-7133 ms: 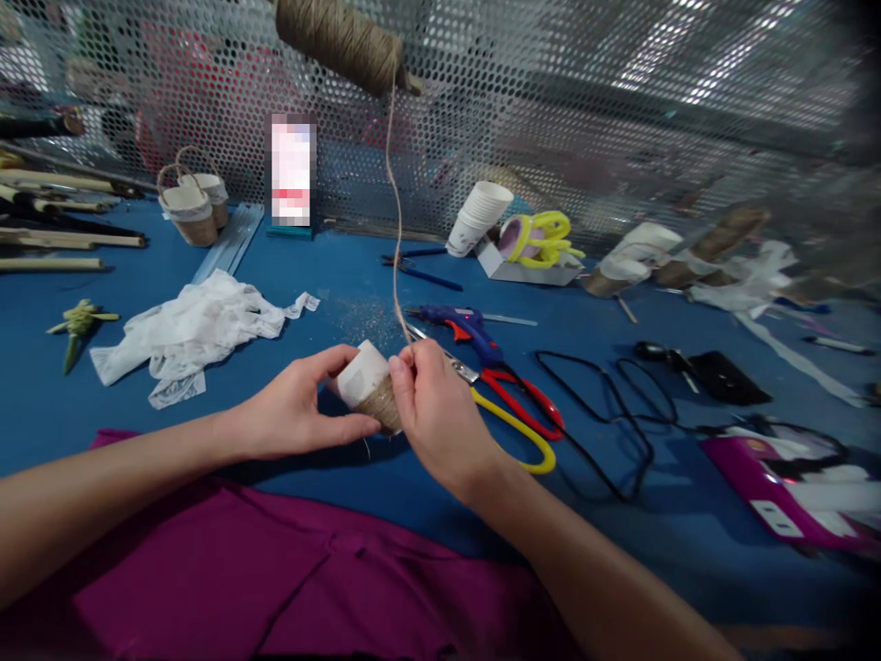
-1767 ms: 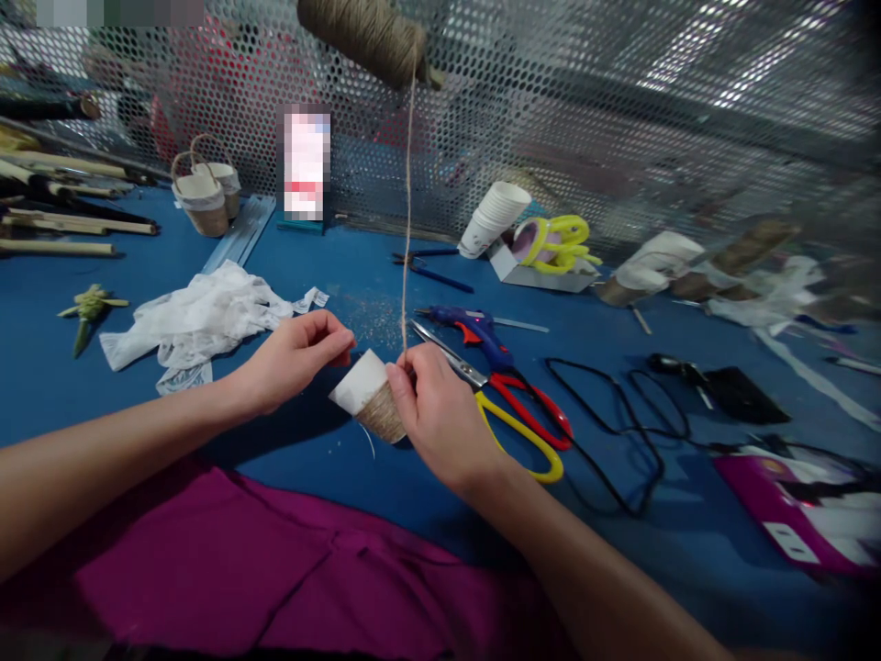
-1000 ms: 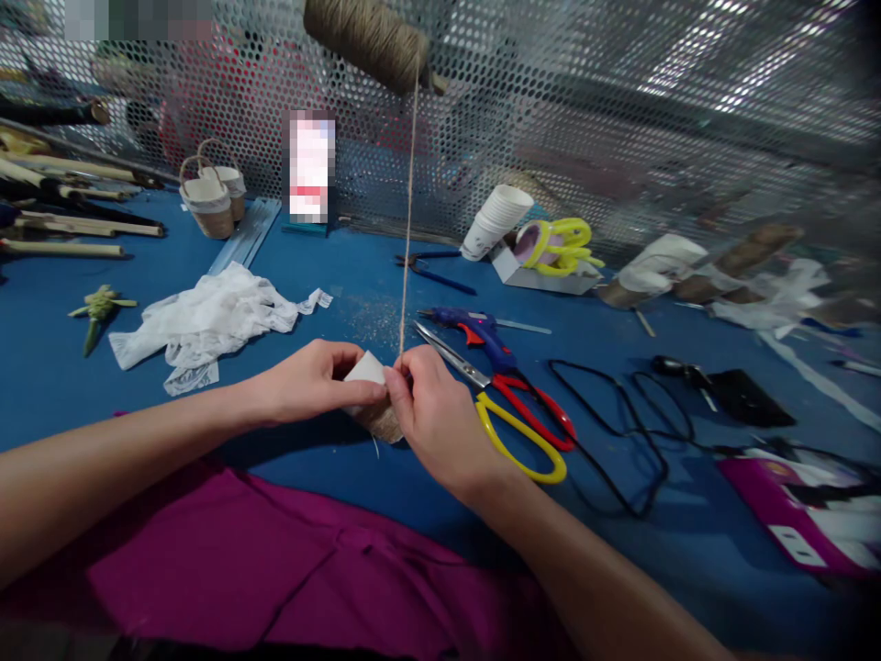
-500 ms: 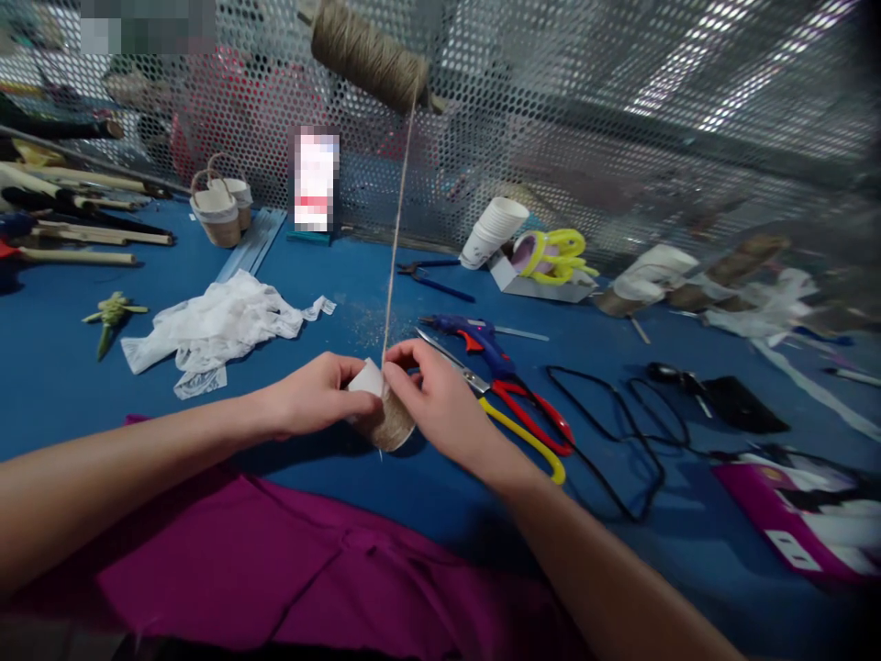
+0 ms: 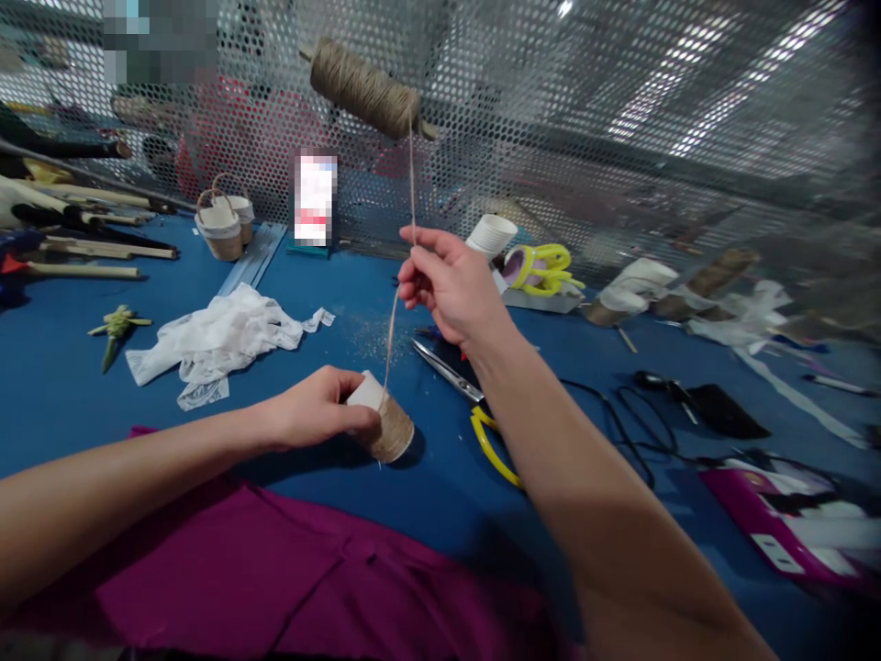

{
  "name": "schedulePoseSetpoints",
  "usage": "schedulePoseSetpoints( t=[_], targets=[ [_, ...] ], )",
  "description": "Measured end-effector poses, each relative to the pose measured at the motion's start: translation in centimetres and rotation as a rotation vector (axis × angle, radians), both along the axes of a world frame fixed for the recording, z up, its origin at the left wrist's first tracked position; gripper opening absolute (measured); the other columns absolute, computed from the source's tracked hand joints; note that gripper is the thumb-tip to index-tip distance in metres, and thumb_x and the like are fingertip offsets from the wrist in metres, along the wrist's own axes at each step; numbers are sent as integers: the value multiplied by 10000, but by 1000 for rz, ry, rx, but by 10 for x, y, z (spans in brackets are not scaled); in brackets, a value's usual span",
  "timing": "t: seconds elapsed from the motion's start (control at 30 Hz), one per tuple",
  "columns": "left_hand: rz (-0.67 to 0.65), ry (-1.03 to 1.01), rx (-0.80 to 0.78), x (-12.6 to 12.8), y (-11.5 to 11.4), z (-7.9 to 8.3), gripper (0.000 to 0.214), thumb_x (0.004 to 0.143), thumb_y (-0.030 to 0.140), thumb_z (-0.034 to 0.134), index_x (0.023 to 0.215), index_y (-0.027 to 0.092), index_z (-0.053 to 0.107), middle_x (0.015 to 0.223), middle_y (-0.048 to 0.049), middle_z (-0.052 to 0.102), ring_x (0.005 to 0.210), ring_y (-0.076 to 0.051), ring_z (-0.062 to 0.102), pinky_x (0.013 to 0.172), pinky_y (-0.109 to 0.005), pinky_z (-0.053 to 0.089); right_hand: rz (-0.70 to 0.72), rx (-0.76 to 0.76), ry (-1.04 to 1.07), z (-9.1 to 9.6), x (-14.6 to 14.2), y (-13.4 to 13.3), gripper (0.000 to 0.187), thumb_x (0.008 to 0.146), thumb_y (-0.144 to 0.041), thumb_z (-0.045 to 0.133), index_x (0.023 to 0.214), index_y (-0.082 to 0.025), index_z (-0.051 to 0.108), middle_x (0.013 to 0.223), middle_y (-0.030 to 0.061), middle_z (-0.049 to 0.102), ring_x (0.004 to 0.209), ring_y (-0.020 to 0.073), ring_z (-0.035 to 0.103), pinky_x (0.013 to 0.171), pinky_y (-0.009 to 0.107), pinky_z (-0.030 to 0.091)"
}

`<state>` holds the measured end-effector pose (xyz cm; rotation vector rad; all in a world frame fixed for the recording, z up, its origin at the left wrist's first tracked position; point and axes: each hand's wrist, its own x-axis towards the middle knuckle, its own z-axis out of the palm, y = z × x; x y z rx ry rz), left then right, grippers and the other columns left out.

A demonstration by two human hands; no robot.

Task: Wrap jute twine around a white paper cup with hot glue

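My left hand (image 5: 327,406) is closed round a white paper cup (image 5: 367,393), which lies tilted just above the blue table. Brown twine (image 5: 397,430) is wound round the cup's lower part. From there a strand of twine (image 5: 391,344) runs up to my right hand (image 5: 451,283), pinched between thumb and fingers. Above that hand the strand continues to a twine spool (image 5: 362,87) on a rod against the perforated metal screen. Scissors (image 5: 447,369) with yellow handles lie below my right forearm, which hides most of a blue glue gun.
White lace (image 5: 220,340) lies heaped on the left, beside a small green figure (image 5: 117,326). Two twine-covered baskets (image 5: 221,229) and a phone (image 5: 313,197) stand at the back. Stacked paper cups (image 5: 492,237) are behind my right hand. A black cable (image 5: 643,422) and a purple box (image 5: 750,528) lie right.
My right hand has moved up from the cup along the twine and now grips the strand well above the table. My left hand still holds the cup.
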<state>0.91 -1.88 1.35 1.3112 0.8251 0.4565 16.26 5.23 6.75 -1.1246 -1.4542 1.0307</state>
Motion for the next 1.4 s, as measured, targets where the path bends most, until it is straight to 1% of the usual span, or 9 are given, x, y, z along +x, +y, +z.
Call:
schedulePoseSetpoints(
  t=[0.1, 0.2, 0.43, 0.53, 0.67, 0.77, 0.87, 1.07, 1.4],
  targets=[
    [-39, -25, 3, -1, 0, 0, 131, 646, 148, 583, 764, 95, 597, 701, -31, 626, 638, -118, 554, 675, -260, 454, 70, 90, -373, -16, 5, -15, 268, 804, -117, 397, 992, -149, 585, 566, -54, 517, 438, 64, 473, 441, 196, 386],
    [-120, -54, 9, -4, -2, 3, 123, 643, 162, 600, 751, 102, 598, 684, -11, 609, 622, -108, 533, 648, -245, 441, 298, 96, -746, -33, 11, -34, 302, 754, -59, 411, 911, -161, 647, 693, 2, 622, 626, 101, 559, 630, 249, 430],
    [-395, -77, -56, -9, -7, 11, 143, 658, 200, 611, 756, 97, 601, 647, 9, 553, 586, -94, 467, 610, -232, 393, 625, -82, -816, -48, 13, -64, 253, 688, -24, 493, 723, -200, 671, 642, -44, 654, 614, 100, 583, 580, 210, 423],
    [-385, -106, -78, -9, -6, 11, 138, 654, 188, 617, 762, 102, 605, 660, 12, 559, 602, -95, 480, 630, -231, 396, 491, -137, -776, -46, 10, -66, 251, 765, -101, 475, 956, -173, 622, 675, -27, 653, 539, 83, 561, 504, 193, 427],
    [-268, -117, -49, -8, -1, 7, 134, 675, 181, 610, 786, 105, 615, 690, 1, 586, 624, -96, 509, 652, -233, 414, 88, -157, -775, -38, 25, -54, 330, 881, -269, 318, 1113, -121, 500, 746, 44, 649, 452, 85, 536, 444, 214, 434],
    [-175, -100, 22, -8, 2, 4, 158, 691, 194, 599, 823, 108, 619, 756, -24, 624, 675, -114, 547, 699, -253, 432, -226, -118, -866, -33, 54, -41, 377, 876, -315, 320, 1155, -119, 480, 810, 92, 636, 603, 140, 601, 572, 267, 466],
    [-141, -47, 143, -7, 3, 1, 197, 705, 215, 578, 864, 106, 620, 834, -52, 648, 746, -148, 575, 748, -286, 444, -419, -126, -1010, -38, 85, -29, 282, 799, -260, 458, 985, -92, 587, 983, 186, 601, 874, 245, 589, 741, 346, 432],
    [-141, 69, 396, -7, 4, -6, 211, 758, 227, 516, 887, 88, 608, 905, -88, 646, 833, -186, 578, 781, -310, 446, -374, -303, -1090, -60, 114, -21, 68, 629, -180, 591, 679, -148, 625, 725, 131, 648, 744, 267, 603, 631, 328, 418],
    [-110, 91, 420, -8, 6, -7, 215, 759, 252, 512, 884, 104, 606, 889, -65, 641, 831, -184, 581, 763, -295, 450, -381, -265, -678, -39, 95, -45, 379, 686, -206, 562, 1047, -126, 482, 828, 65, 645, 611, 131, 594, 587, 259, 476]
  ],
)
